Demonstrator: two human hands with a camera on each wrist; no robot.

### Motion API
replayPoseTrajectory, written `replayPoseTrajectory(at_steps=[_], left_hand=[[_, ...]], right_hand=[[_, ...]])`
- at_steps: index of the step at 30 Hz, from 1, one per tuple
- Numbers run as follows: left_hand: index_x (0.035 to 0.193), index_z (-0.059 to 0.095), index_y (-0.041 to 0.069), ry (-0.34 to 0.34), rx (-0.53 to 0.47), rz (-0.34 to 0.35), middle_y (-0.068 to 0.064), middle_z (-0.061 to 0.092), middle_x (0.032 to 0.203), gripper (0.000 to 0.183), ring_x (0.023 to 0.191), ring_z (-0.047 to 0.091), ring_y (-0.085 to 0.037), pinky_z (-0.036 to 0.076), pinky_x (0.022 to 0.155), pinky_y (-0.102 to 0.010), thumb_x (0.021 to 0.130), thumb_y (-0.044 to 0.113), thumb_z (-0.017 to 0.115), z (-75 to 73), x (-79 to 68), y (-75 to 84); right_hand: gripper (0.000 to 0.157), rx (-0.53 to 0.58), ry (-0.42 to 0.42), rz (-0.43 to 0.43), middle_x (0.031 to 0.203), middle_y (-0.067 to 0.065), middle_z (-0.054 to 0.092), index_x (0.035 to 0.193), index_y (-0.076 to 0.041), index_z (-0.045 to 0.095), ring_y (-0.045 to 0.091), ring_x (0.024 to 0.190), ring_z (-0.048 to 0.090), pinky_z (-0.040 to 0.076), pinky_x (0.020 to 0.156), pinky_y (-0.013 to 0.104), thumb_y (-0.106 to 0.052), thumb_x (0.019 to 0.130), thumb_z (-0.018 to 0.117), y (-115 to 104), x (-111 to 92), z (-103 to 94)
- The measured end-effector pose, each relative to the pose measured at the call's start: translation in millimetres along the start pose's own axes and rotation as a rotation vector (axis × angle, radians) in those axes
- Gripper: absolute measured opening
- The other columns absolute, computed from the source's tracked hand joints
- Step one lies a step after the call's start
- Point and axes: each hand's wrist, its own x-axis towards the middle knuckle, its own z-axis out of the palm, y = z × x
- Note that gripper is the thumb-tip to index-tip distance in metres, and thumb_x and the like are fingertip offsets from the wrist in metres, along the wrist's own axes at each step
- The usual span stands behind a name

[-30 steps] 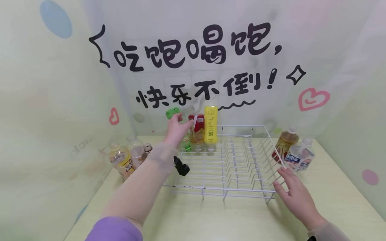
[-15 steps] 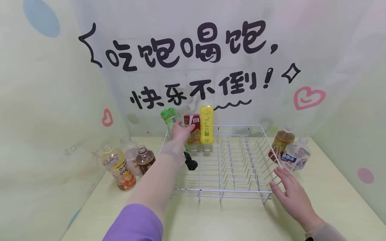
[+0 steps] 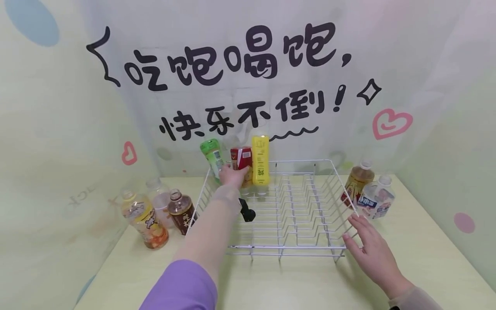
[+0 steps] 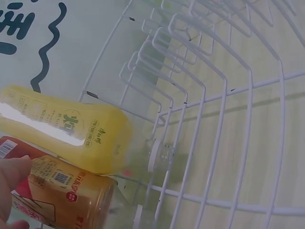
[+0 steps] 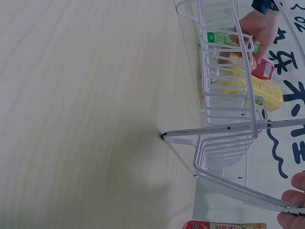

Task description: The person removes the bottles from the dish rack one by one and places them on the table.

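My left hand [image 3: 234, 175] is at the back left of a white wire dish rack [image 3: 286, 247], between a tilted green-labelled bottle [image 3: 214, 159] and a red-and-gold-labelled bottle [image 3: 242, 157]. Its thumb lies straight against the red-and-gold label [image 4: 52, 181]; the other fingers are largely hidden. A yellow-labelled bottle [image 3: 261, 159] stands right beside it. The red-and-gold and yellow bottles are upside down, clear necks at the wires. With straight, spread fingers my right hand [image 3: 376, 254] touches the rack's right rim near the front corner; its fingertips [image 5: 291, 196] show at the rim.
Left of the rack stand an orange-labelled bottle [image 3: 146, 221], a clear bottle [image 3: 159, 202] and a brown-labelled bottle [image 3: 182, 213]. To the right are a gold-and-red bottle [image 3: 358, 183] and a squat white-labelled bottle [image 3: 375, 200]. A printed sheet [image 3: 302, 146] hangs behind.
My left hand has moved right, from the green-labelled bottle toward the red-and-gold one, uncovering more of the green label. The whole head view has shifted slightly. My right hand stays at the rim.
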Motion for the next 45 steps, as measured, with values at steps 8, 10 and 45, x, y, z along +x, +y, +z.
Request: replayPoseTrajectory(at_steps=[8, 10, 45], left_hand=[[0.134, 0.042, 0.002, 0.033, 0.159, 0.007, -0.020, 0.036, 0.134, 0.081, 0.120, 0.041, -0.033, 0.041, 0.103, -0.043, 0.073, 0.036, 0.083, 9.4, 3.1, -6.7], [0.133, 0.044, 0.001, 0.042, 0.215, 0.004, -0.021, 0.036, 0.133, 0.081, 0.119, 0.039, -0.034, 0.041, 0.102, -0.043, 0.073, 0.039, 0.082, 11.6, 3.3, -7.1], [0.136, 0.049, 0.009, 0.032, 0.108, 0.028, -0.016, 0.036, 0.134, 0.075, 0.122, 0.034, -0.032, 0.037, 0.103, -0.047, 0.077, 0.047, 0.076, 7.1, 5.6, -10.6]], right_hand=[[0.051, 0.006, 0.016, -0.004, 0.144, 0.022, 0.042, 0.135, 0.002, 0.050, 0.043, 0.132, 0.036, 0.032, 0.099, 0.063, -0.027, 0.094, 0.061, 1, 1, 0.4], [0.051, 0.008, 0.019, -0.007, 0.144, 0.022, 0.042, 0.135, 0.002, 0.050, 0.043, 0.132, 0.036, 0.033, 0.098, 0.063, -0.027, 0.094, 0.061, 1, 1, 0.8], [0.051, -0.014, 0.015, 0.010, 0.144, 0.022, 0.043, 0.135, 0.003, 0.050, 0.043, 0.131, 0.036, 0.032, 0.102, 0.060, -0.026, 0.094, 0.061, -4, 3, -2.7]])
